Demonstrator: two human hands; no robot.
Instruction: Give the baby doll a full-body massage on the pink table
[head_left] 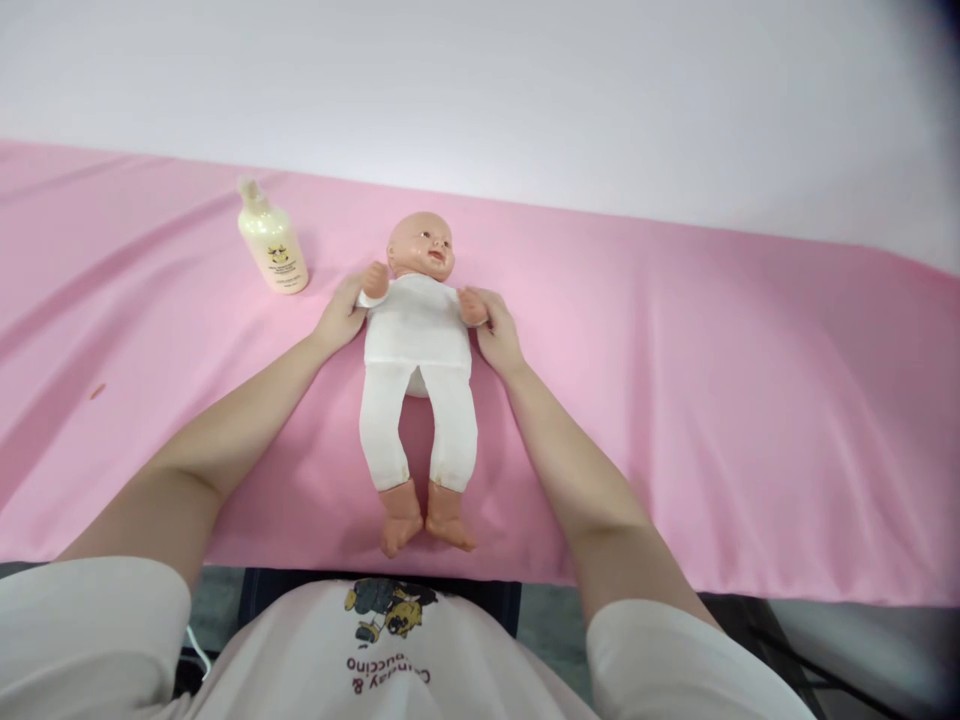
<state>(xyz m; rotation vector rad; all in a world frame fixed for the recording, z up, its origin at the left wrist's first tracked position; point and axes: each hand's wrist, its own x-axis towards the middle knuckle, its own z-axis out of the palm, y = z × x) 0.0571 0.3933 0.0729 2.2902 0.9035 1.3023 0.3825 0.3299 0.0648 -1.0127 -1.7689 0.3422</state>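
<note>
- Plainly, a doll [418, 320] in white clothes is laid on its back on the pink-draped surface [750, 400], its feet just inside the near edge and its head towards the far edge.
- By the left grip [345, 315], closed at the wrist, one arm of the doll is held beside its shoulder; the fingers are partly hidden.
- By the right grip [501, 330], the doll's other arm is likewise held, its small hand being enclosed at the thumb side.
- Left of the doll, near the far edge, a pale yellow bottle [276, 250] is set upright.
- Further left, a small reddish mark [98, 391] is seen.
</note>
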